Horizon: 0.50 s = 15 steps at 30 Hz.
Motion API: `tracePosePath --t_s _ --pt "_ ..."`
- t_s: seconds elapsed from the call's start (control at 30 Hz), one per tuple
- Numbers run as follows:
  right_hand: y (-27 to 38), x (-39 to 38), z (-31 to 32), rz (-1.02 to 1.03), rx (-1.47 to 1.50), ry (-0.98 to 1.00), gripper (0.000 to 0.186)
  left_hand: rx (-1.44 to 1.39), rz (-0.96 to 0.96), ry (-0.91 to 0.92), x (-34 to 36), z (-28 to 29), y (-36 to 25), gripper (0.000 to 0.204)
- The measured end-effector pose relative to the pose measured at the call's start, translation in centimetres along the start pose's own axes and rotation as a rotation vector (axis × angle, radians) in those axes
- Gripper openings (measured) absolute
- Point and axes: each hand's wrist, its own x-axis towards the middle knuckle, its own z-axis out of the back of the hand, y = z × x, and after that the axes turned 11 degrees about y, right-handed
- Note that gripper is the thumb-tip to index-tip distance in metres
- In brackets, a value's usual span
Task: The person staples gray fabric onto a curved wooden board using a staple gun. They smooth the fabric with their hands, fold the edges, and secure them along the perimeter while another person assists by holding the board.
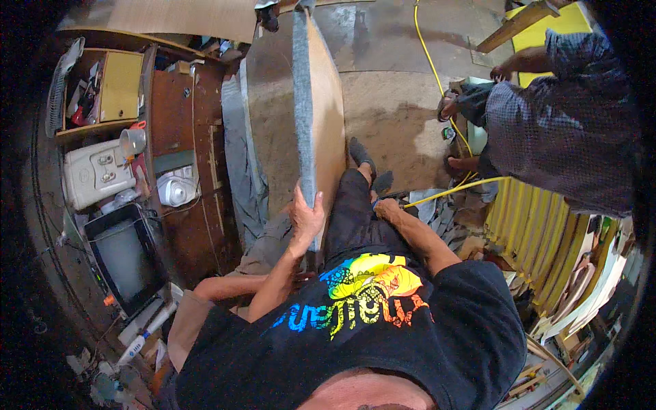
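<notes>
My left hand (307, 215) grips the near part of an upright panel (328, 116) that stands on edge before me. The panel has a bare wood-coloured face on its right, and grey fabric (303, 89) covers its edge. My fingers lie on the fabric, with the thumb toward the bare face. My right hand (388, 208) is closed beside my thigh, right of the panel; a bit of blue shows at its fingers. A yellow hose (458, 190) runs up close to that hand. Whatever the hand holds is mostly hidden.
On the right stands a person in a checkered shirt (553, 130), near stacked yellow strips (529, 239). Another person's forearm (229, 285) reaches in at the left. Cabinets (171, 113), a dark-framed screen (126, 256) and a white appliance (178, 186) line the left side.
</notes>
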Motion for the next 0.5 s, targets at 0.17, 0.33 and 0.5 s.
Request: tracePosePath --t_s 0.17,0.33,0.5 --pt "1.1 0.1 0.0 0.139 -0.098 -0.027 0.023 -0.015 -0.011 0.021 0.4 0.3 -0.8 0.070" --pt "3.4 -3.3 1.1 0.072 -0.356 0.021 0.023 -0.085 0.005 0.046 0.3 1.4 -1.6 0.068" --pt "4.0 -4.7 1.8 0.171 -0.433 -0.016 0.023 -0.073 0.026 0.069 0.6 1.0 -1.7 0.070"
